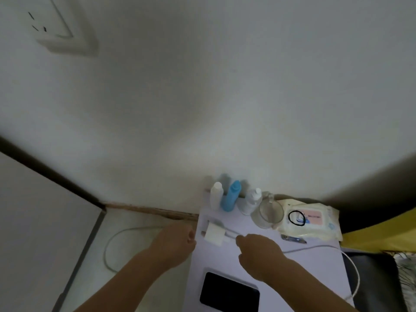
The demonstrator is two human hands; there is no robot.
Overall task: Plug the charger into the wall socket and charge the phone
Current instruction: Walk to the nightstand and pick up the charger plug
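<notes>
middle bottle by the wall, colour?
Light blue bottle, between two white ones; head view, the only one.

A white bottle (216, 197), a blue bottle (231, 196) and a small clear bottle (252, 201) stand in a row at the back of a pale table (315, 266), close to the wall (225, 97). Just beside them sits a clear glass cup (269, 213). Next to the cup lies a pack of wipes (315, 224) with a black hair tie (296, 218) resting on top (a thin round loop). Nail clippers (293, 239) lie in front of the pack.
</notes>
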